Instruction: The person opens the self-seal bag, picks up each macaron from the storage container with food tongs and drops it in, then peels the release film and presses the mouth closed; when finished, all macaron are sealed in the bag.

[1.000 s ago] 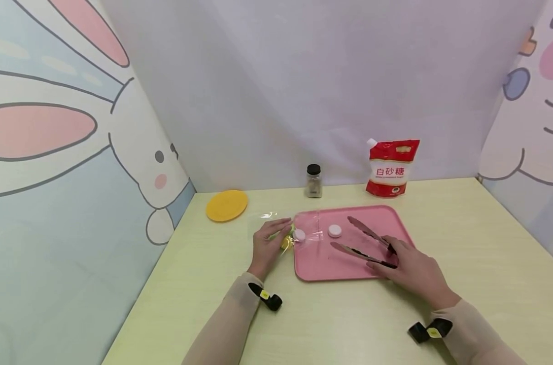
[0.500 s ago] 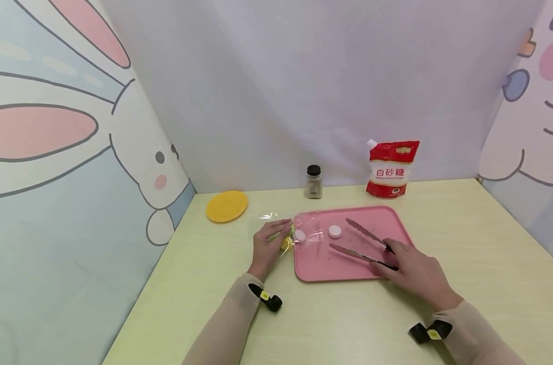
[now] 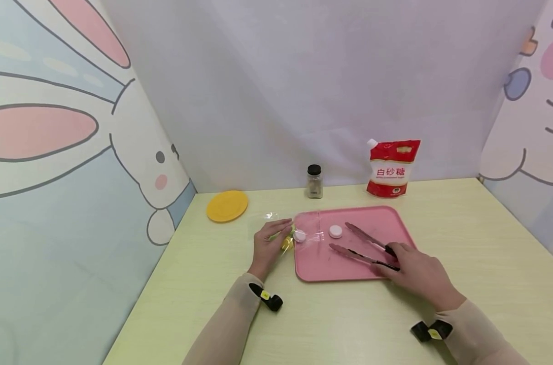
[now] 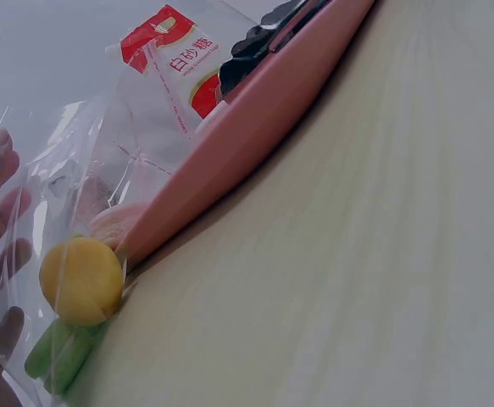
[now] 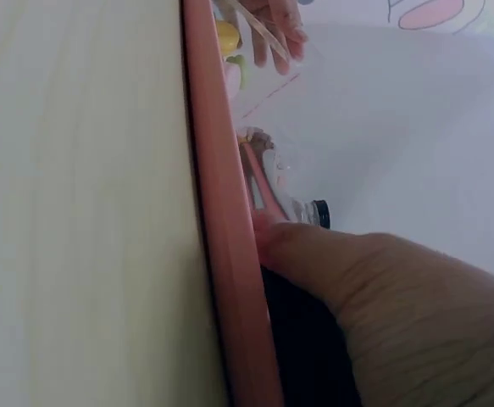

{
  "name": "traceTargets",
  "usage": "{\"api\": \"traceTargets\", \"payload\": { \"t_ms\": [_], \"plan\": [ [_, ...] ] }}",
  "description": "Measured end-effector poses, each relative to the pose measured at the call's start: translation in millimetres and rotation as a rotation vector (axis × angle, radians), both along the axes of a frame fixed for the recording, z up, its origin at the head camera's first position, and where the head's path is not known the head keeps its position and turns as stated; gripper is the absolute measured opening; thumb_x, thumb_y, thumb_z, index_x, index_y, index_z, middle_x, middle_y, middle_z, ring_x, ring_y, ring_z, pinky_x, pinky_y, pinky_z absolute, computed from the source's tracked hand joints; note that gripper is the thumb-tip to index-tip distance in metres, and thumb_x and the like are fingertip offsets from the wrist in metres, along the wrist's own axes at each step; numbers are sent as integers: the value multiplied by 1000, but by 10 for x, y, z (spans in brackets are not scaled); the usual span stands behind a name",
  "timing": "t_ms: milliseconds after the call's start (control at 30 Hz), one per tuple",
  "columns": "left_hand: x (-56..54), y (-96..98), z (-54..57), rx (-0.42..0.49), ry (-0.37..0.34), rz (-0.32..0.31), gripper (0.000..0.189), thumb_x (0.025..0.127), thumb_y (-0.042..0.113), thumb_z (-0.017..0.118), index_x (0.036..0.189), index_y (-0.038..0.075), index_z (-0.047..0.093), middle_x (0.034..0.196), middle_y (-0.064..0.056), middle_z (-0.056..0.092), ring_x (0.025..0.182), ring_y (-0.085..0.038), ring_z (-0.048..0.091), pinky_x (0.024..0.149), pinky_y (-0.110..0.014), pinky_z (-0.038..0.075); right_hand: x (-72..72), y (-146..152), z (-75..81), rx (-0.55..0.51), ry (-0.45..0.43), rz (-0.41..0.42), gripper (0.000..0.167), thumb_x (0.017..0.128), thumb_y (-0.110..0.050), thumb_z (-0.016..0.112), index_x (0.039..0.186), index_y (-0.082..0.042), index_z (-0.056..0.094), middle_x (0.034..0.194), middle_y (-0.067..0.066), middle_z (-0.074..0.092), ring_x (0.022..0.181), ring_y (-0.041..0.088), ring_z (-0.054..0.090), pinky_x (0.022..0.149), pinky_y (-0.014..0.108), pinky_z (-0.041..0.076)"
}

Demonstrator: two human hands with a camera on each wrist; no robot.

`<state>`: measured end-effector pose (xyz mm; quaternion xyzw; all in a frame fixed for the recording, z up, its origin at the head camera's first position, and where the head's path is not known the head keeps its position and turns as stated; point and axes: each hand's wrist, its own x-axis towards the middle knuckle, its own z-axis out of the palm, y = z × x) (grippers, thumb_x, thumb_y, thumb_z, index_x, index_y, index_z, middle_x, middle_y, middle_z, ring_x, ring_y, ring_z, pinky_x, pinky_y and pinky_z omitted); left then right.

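Note:
My left hand point(image 3: 268, 248) is on the table at the pink tray's left edge. Its nearly straight fingers touch a clear plastic bag point(image 3: 309, 223), which overlaps the tray point(image 3: 319, 271). In the left wrist view, a yellow ball-shaped piece point(image 4: 81, 281) and a green piece point(image 4: 67, 352) show through the bag. A pale round piece like a macaron point(image 3: 299, 235) also shows through it. My right hand point(image 3: 418, 271) grips metal tongs point(image 3: 356, 254) with black handles, arms spread above the tray. Left of the tongs' tips, a second pale macaron-like piece point(image 3: 335, 231) lies on the tray.
A yellow plate point(image 3: 227, 206) lies at the table's back left. A small black-capped jar point(image 3: 314, 181) stands behind the tray. To its right is a red and white sugar pouch point(image 3: 392, 169). Cloth walls rise behind the table and at both sides.
The tongs' upper arm has dipped slightly toward the lower one, so the gap between the tips is narrower. The right hand has shifted a little to the right. The left hand stays put.

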<state>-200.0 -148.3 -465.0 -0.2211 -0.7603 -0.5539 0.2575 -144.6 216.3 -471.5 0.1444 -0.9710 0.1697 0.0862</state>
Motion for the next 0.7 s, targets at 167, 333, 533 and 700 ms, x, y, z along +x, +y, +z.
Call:
{"api": "traceTargets", "payload": {
  "t_ms": [167, 333, 533, 700],
  "plan": [
    [-2, 15, -4, -3, 0, 7, 17, 91, 3, 74, 107, -2, 76, 115, -14, 73, 109, -26, 67, 99, -32, 51, 1, -68, -38, 20, 107, 37, 42, 89, -52, 73, 84, -19, 47, 63, -8, 35, 53, 8, 37, 43, 29, 30],
    [-11, -15, 9, 3, -4, -2, 17, 91, 3, 73, 108, -1, 76, 116, -13, 73, 111, -26, 66, 100, -34, 50, -13, -138, -65, -11, 159, 17, 38, 90, -42, 75, 83, -18, 46, 60, -8, 33, 50, 10, 34, 41, 30, 29],
    [2, -26, -8, 8, -19, 3, 18, 91, 4, 74, 108, 0, 76, 117, -12, 73, 111, -24, 65, 101, -34, 50, -10, -155, -79, -97, 180, 17, 35, 89, -43, 76, 86, -20, 50, 60, -9, 36, 51, 9, 36, 43, 29, 29],
    [-14, -8, -12, 7, 31, 2, 17, 90, 1, 74, 107, -2, 76, 115, -14, 73, 109, -27, 66, 98, -32, 51, 10, -257, -89, -143, 217, 77, 32, 85, -43, 80, 89, -21, 57, 59, -13, 39, 51, 5, 37, 46, 24, 30]
  ]
}}
